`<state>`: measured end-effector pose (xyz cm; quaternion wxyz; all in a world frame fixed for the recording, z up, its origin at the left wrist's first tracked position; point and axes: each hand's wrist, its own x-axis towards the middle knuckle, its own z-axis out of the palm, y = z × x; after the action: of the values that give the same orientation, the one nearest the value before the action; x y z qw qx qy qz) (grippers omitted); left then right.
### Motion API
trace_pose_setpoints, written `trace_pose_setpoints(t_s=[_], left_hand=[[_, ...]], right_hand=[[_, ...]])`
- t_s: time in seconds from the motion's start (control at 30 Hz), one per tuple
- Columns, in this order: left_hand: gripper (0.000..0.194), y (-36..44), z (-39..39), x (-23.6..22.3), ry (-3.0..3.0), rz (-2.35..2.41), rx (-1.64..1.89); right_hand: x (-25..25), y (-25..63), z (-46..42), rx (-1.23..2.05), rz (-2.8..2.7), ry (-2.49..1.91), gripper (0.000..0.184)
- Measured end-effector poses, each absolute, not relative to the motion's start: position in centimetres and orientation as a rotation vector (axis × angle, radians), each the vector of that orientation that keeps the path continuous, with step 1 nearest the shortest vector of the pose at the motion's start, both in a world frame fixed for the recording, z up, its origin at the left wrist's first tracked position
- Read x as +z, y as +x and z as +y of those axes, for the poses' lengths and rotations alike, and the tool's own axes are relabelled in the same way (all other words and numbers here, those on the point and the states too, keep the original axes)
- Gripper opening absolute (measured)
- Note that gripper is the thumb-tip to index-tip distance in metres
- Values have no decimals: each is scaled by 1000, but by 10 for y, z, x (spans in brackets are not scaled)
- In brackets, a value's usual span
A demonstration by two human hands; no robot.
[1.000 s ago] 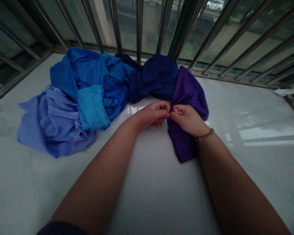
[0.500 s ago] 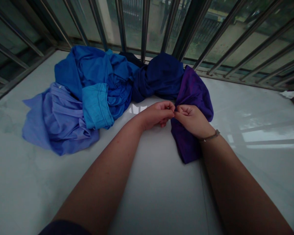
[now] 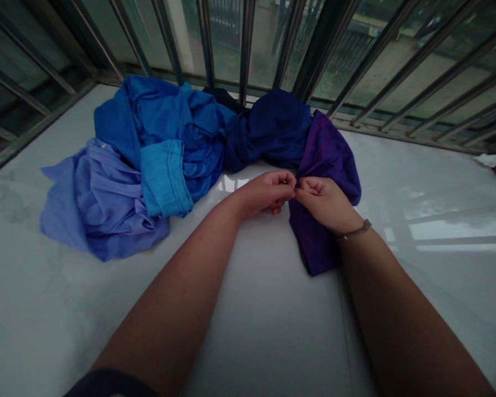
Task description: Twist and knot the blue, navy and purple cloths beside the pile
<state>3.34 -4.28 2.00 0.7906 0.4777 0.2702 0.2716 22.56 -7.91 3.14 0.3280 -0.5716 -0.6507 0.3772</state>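
Observation:
My left hand (image 3: pixel 267 193) and my right hand (image 3: pixel 324 204) meet at the fingertips above the pale stone ledge (image 3: pixel 248 309). Their fingers are curled and pinched together, and nothing between them can be made out. My right hand lies over a crumpled purple cloth (image 3: pixel 326 154), and a thin cord bracelet (image 3: pixel 353 230) circles that wrist. Just beyond my left hand sits a twisted navy garment (image 3: pixel 273 129). Further left lie a bright blue garment (image 3: pixel 149 107) with a turquoise cuff (image 3: pixel 163 179) and a rumpled periwinkle shirt (image 3: pixel 99 204).
Dark metal window bars (image 3: pixel 248 44) run along the far edge of the ledge, with glass behind them. A small white rag (image 3: pixel 494 160) lies at the far right. A dark sleeve or hem (image 3: pixel 109 383) shows at the bottom edge.
The whole view has shifted slightly as my head moved, with the clothes sliding right in the picture. My hands stay pinched together, and the cloth has not visibly changed.

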Motion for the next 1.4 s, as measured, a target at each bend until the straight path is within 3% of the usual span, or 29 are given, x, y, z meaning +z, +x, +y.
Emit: trace_pose_setpoints(t_s=[1.4], left_hand=[[15,34,-44,21,1026,602,593]], right_hand=[[33,225,-80,984,-1710,-1494,48]])
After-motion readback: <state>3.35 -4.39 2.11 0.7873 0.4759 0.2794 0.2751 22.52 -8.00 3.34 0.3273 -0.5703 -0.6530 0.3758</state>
